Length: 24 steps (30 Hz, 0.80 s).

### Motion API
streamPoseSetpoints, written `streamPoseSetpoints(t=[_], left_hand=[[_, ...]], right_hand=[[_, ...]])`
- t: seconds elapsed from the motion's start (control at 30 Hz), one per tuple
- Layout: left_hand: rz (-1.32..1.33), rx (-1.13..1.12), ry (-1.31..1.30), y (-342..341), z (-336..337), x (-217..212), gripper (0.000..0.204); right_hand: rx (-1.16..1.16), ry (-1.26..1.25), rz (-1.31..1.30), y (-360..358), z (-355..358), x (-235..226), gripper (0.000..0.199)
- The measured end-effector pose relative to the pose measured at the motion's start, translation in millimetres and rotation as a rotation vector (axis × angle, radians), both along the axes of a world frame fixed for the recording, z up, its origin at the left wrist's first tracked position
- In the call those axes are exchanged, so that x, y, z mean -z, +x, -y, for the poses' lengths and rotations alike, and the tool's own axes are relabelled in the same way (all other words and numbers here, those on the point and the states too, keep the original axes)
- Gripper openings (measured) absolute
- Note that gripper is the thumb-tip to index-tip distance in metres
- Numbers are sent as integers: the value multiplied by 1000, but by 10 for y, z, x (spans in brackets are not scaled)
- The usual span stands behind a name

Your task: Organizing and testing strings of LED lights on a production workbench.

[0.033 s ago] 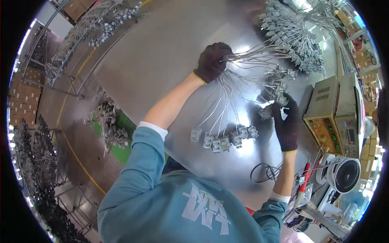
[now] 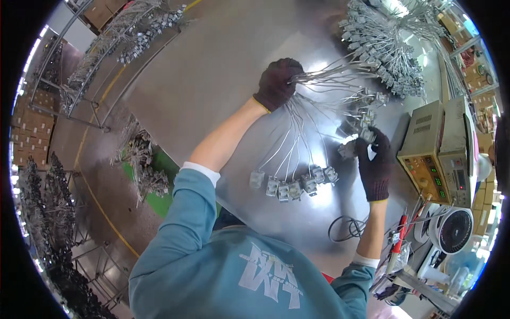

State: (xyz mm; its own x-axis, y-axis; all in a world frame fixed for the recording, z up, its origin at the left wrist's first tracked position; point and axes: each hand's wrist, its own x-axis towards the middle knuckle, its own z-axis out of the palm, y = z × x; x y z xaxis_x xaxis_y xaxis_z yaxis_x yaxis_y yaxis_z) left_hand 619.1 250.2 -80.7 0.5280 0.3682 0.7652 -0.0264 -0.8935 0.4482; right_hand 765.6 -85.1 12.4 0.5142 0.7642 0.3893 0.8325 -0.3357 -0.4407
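My left hand [image 2: 278,84], in a dark knitted glove, is closed around a bundle of thin grey wires [image 2: 332,74] above the metal tabletop [image 2: 212,80]. From this fist some wires fan toward me and end in a row of pale square connectors [image 2: 295,190] on the table. Others run right to more connectors [image 2: 366,97]. My right hand [image 2: 377,173], gloved alike, has thumb and fingertips bent around a small pale connector [image 2: 367,134] at the right end of the bundle. Another connector [image 2: 348,150], partly blurred, lies just left of the thumb.
A large heap of wired connectors [image 2: 393,50] covers the far right. Bench instruments with lit displays [image 2: 433,170] stand at the right, beside a round black-faced device [image 2: 455,230], a red-handled tool [image 2: 399,234] and a loose black cable [image 2: 348,227]. Racks of hanging wires [image 2: 122,37] stand at left.
My right hand has shifted slightly, and its fingertips now show around a connector. The left hand and the bundle in it have barely moved.
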Motion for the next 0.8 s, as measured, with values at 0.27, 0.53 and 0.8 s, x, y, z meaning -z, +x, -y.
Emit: streamPoseSetpoints(t=[0.27,0.53,0.8], left_hand=[[52,-48,-70,25,-11,89,32],[-29,67,-178,49,-9,91,31],[-65,48,-357,22,-140,365,21]], right_hand=[[57,-144,-421,-315,109,-227,42],[-64,-280,-503,-428,323,-134,41],[185,152,41,151,158,-329,41]])
